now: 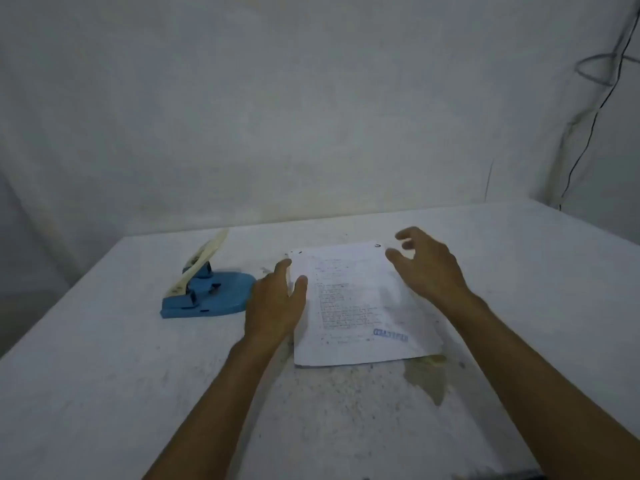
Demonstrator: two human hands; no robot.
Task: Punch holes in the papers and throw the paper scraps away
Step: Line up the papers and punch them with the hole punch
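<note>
A thin stack of printed white papers (353, 306) with a blue stamp near its bottom lies flat on the white table (104, 375). My left hand (273, 303) rests at the stack's left edge, fingers touching the top left corner, holding nothing. My right hand (426, 268) hovers over the stack's upper right part with fingers spread. A blue hole punch (211, 296) with a cream lever raised stands on the table just left of my left hand.
A yellowish stain (427, 375) marks the table below the papers' lower right corner. Dark specks dot the table surface near the front. A white wall rises behind the table, with black cables (588, 133) hanging at the right.
</note>
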